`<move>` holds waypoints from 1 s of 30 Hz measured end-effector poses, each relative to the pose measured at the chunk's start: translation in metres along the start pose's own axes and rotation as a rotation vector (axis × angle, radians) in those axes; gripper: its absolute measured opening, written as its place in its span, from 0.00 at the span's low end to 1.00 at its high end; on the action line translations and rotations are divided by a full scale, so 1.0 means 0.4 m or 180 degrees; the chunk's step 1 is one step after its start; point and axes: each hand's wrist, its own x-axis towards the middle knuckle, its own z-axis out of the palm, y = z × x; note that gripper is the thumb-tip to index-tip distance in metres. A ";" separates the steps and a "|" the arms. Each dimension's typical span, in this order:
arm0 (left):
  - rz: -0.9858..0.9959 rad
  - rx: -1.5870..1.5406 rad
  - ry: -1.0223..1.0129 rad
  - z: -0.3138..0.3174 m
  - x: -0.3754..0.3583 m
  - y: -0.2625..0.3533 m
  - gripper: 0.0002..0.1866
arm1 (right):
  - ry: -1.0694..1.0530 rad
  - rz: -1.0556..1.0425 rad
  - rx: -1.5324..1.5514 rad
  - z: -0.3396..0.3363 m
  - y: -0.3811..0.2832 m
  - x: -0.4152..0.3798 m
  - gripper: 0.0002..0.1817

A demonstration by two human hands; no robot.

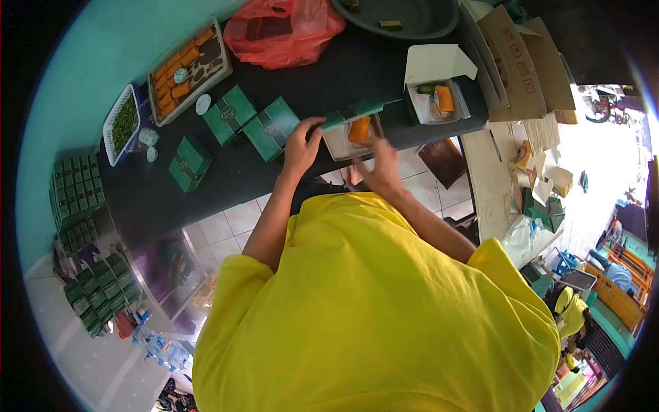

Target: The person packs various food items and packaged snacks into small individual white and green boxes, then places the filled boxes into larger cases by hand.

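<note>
A small box (335, 145) with a green lid (351, 114) sits at the black table's front edge, its lid partly raised. Inside lies an orange roll (359, 130). My left hand (301, 149) has its fingers closed on the lid's left corner. At the box's front right, my right hand (384, 167) is slightly blurred, with thumb and fingers apart. Left of my left hand lie closed green boxes, among them one with a pale emblem (273, 128). To the right, an open white box (440, 65) holds another orange roll (445, 99) and a green item.
A tray (224, 71) of orange rolls and a white basket (112, 143) of green leaves stand at the left. Behind are a red plastic bag (283, 34) and a grey basin (443, 24). A cardboard carton (511, 65) flanks the table's right end. Stacked green boxes (103, 292) stand lower left.
</note>
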 end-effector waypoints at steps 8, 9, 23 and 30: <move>0.0469 0.0542 0.0249 0.102 -0.117 -0.047 0.23 | -0.0095 -0.0975 -0.0680 -0.106 0.201 0.136 0.32; 0.0466 0.0552 0.0289 0.120 -0.110 -0.064 0.23 | -0.0104 -0.1014 -0.0672 -0.106 0.196 0.147 0.32; -0.0085 -0.0802 0.0566 0.205 -0.114 -0.069 0.32 | -0.0614 -0.0581 0.0592 -0.060 0.190 0.117 0.35; 0.0431 0.0516 0.0058 0.159 -0.154 -0.051 0.38 | -0.1399 -0.0987 -0.0112 -0.124 0.220 0.064 0.39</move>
